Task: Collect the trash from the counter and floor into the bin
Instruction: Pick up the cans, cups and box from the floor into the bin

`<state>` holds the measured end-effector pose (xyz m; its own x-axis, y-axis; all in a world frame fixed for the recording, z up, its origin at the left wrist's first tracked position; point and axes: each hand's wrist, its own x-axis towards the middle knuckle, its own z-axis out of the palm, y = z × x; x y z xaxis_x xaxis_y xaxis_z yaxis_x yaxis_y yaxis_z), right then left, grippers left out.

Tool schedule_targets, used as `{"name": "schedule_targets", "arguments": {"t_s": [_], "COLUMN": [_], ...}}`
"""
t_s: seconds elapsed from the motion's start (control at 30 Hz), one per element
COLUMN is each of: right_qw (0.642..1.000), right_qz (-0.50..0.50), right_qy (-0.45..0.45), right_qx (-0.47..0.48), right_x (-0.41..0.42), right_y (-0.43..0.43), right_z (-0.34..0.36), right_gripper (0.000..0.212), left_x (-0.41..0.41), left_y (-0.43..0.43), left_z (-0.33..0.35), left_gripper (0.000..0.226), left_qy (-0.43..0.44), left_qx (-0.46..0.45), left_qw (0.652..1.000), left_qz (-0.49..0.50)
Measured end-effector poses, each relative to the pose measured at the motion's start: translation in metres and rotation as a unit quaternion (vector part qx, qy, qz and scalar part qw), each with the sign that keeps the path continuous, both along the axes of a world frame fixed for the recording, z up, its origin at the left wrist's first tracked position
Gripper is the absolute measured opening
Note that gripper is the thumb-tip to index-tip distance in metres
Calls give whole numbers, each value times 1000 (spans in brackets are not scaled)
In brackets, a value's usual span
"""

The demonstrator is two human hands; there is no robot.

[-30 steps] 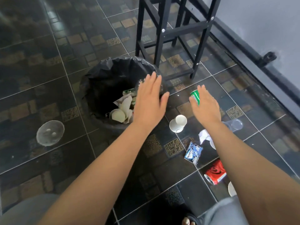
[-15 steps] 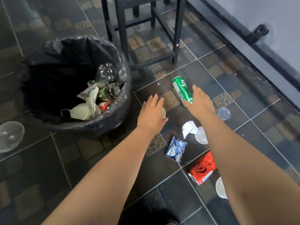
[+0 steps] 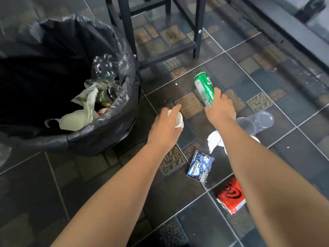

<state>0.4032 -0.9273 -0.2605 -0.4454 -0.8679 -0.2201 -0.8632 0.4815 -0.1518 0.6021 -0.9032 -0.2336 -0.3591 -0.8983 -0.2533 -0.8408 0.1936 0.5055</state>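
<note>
1. A red can (image 3: 231, 197) lies on its side on the dark tiled floor (image 3: 293, 90), nearest the viewer, beside the right forearm.
2. Just beyond it, a blue gum packet (image 3: 200, 166) lies flat, then a crumpled white tissue (image 3: 214, 140).
3. The left hand (image 3: 165, 129) is closed around a white paper cup (image 3: 178, 119).
4. The right hand (image 3: 220, 109) grips a green can (image 3: 203, 89) by its lower end; its long axis slants up and away, top leftward.
5. A clear plastic cup (image 3: 256, 121) lies to the right.
6. The black-lined bin (image 3: 99, 136) stands left, holding trash.

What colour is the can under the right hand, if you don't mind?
Green can, with white lettering; the head view shows it.
</note>
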Motion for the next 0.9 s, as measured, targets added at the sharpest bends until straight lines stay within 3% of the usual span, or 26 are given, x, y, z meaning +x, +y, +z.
{"name": "schedule_targets", "arguments": {"t_s": [0.2,0.33,0.57,0.8,0.9], "right_qw": [996,982,939,896,893], "right_qz": [-34,-62,-2,120,171], "right_qy": [-38,-79,-117,-159,-172], "right_qx": [-78,-162,-322,-397,-379], "right_x": [14,21,42,110,146], "right_y": [13,20,27,21,11], "right_z": [21,51,121,180,188], "right_gripper": [68,58,51,53,56], "left_x": [-1,-6,11,97,136], "left_y": [-1,4,23,11,8], "left_z": [35,65,126,159,159], "left_gripper": [66,58,60,55,51], "left_qy": [109,163,288,228,162], "left_qx": [-59,-132,-279,-340,-318], "left_qw": [988,974,911,868,879], "left_qz": [88,84,101,282,317]}}
